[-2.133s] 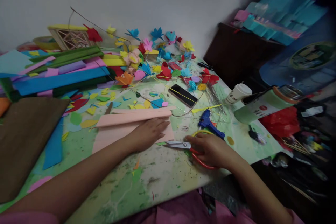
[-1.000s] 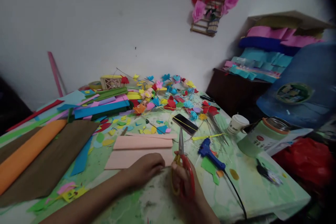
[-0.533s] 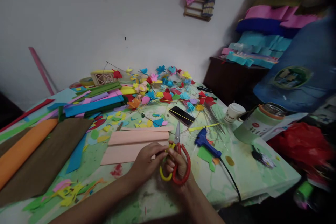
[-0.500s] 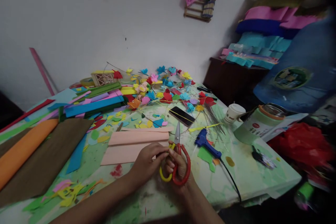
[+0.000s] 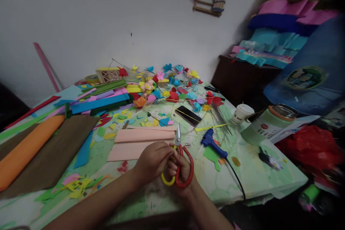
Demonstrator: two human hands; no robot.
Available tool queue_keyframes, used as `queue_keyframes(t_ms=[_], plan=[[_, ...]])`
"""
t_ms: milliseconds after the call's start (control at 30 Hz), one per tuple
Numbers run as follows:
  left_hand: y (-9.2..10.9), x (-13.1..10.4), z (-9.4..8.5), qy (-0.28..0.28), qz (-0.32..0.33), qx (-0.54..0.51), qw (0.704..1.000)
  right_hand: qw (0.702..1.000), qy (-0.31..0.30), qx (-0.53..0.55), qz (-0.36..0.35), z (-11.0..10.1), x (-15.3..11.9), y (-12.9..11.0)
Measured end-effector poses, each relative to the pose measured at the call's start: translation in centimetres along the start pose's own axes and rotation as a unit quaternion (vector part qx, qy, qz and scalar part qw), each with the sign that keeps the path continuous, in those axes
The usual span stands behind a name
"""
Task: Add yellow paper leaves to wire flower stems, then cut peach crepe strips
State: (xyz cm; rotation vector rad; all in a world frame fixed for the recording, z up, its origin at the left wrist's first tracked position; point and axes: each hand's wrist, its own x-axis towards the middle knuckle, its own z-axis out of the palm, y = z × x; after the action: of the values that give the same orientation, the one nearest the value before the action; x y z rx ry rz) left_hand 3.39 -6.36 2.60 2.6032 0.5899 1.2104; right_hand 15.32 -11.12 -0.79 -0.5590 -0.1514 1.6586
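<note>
My right hand (image 5: pixel 181 169) is closed on a pair of scissors (image 5: pixel 188 167) with one red and one yellow handle, the blades pointing away from me. Close against it, my left hand (image 5: pixel 155 160) has its thumb and fingers pinched together at the right hand's fingertips. Whatever sits in that pinch is too small or hidden to make out. Just beyond my left hand lies folded peach crepe paper (image 5: pixel 134 149) on the table. A blue glue gun (image 5: pixel 214 143) rests to the right of the scissors.
Behind are a phone (image 5: pixel 188 115), several paper flowers (image 5: pixel 172 96) and rolled coloured paper (image 5: pixel 101 103). Brown paper (image 5: pixel 54 151) and an orange roll (image 5: pixel 29 151) lie left. At right stand a paper cup (image 5: pixel 242 113) and a green flask (image 5: pixel 265 125). The glue gun's cord (image 5: pixel 237 178) crosses the table edge.
The camera view has shifted slightly. The scissors have tilted a little to the left, and both hands stay together in nearly the same pose.
</note>
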Motion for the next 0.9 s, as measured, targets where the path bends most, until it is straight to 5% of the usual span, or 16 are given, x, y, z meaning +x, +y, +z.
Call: queue_keyframes(t_ms=[367,667,800,900], plan=[[1.2,-0.4,-0.5,-0.076,-0.005,0.042,0.996,0.999,0.031,-0.024,-0.021,0.0,-1.4,0.5],[1.8,-0.8,-0.4,-0.087,0.027,0.100,0.991,0.978,-0.012,-0.204,-0.051,-3.3,-0.7,1.0],[-0.6,-0.9,-1.8,-0.094,-0.006,0.164,0.982,0.963,0.003,-0.254,-0.086,-2.7,-1.9,0.4],[-4.9,-0.2,-5.4,-0.040,-0.105,0.259,0.959,0.947,0.019,-0.303,-0.105,-1.8,-3.1,-0.5]])
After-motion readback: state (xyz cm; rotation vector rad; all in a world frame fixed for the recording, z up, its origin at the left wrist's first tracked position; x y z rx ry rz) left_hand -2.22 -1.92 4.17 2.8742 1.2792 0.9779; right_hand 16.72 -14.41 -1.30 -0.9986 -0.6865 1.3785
